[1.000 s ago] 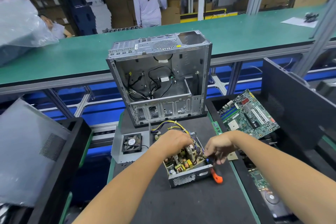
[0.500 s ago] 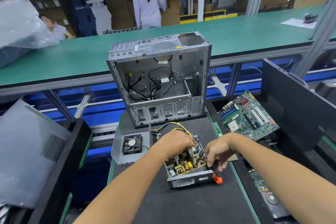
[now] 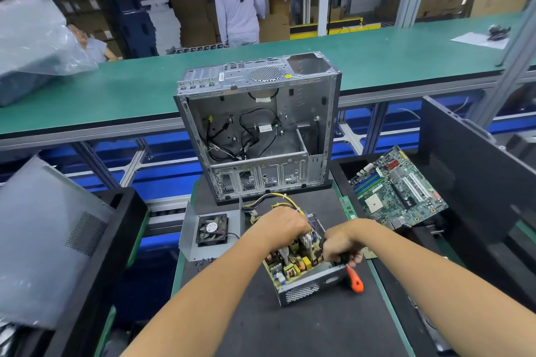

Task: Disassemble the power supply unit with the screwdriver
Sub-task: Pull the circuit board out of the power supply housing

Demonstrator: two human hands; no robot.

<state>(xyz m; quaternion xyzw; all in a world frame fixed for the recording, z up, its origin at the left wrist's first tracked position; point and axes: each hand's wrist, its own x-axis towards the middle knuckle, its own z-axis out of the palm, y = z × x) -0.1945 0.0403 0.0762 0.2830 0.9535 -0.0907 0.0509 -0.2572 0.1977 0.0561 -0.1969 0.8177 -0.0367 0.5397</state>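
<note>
Right now the PSU (image 3: 301,272) sits open on the dark mat (image 3: 290,327), just in front of the gutted case (image 3: 258,127), circuit board exposed, vented metal wall facing the camera. Left hand (image 3: 285,224) is down on the far part of the board, fingers curled over the components and wire bundle; whether it actually grips something I cannot tell. Yellow and black wires (image 3: 269,201) loop out from under that hand toward the case. Right hand (image 3: 342,246) is clenched around the screwdriver (image 3: 354,280) at the PSU's right edge, orange handle end sticking out below the fist and angled toward the mat; the tip is hidden by the hand. Both hands are close together over the unit. PSU cover (image 3: 188,238) with its black fan (image 3: 211,229) lies flat to the left of the PSU, a few small screws (image 3: 203,262) near its front edge. Motherboard (image 3: 397,187) rests tilted in the black bin (image 3: 475,165) on the right. Grey side panel (image 3: 43,238) leans in the bin on the left. Green conveyor (image 3: 377,58) runs behind the case, with a plastic bag (image 3: 32,38) on its left end and two people beyond it.
</note>
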